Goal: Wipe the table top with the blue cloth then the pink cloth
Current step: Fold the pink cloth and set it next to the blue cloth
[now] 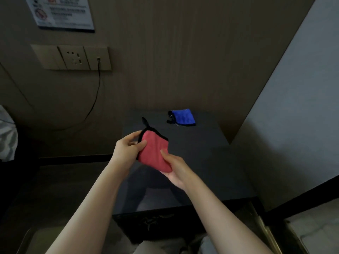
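Two hands on the pink cloth [155, 153], held in the air above the table top [211, 162], near its 9 o'clock edge. Left hand [128, 149] pinches the black-trimmed edge at the cloth's 10 o'clock, thumb on top. Right hand [176, 169] cups it from 5 o'clock, thumb pressed on the face, palm under.

Blue cloth [182, 117] lies bunched at the table's 12 o'clock, close to the back wall, nobody touching it.

Handling, my read: pink cloth is soft, light, floppy; it bulges and creases between the grips, so no stiffness. Prob plush, not slippery, nothing fragile. Best hold: fold it to a pad and press flat w/ palm, or grip by the hemmed edge. Hang loop at its 11 o'clock would snag if left trailing.

Hard to see: room is dim, table near-black, so dust/wet marks can't be judged. Right fingers are hidden under the cloth. Cloth's underside and full size unknown. Table's near edge is partly blocked by forearms.
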